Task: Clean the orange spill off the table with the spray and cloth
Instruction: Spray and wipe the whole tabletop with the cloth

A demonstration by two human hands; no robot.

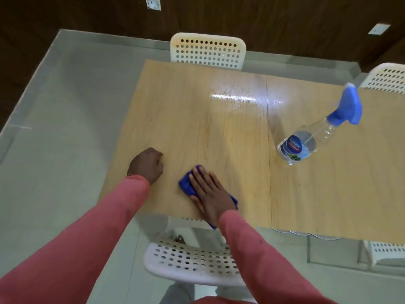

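One cloth, one spray bottle upright, nozzle pointing away. The right hand pressed flat, fingers spread, on the cloth; the left hand sat fisted.

Counts on and around the table
One spray bottle, one blue cloth under the right-hand fingers, four white chairs, two wall sockets

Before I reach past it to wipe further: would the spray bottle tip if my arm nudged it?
Probably. The spray bottle stands tall and narrow, looks nearly empty, so likely light, and its blue trigger head adds weight on top.
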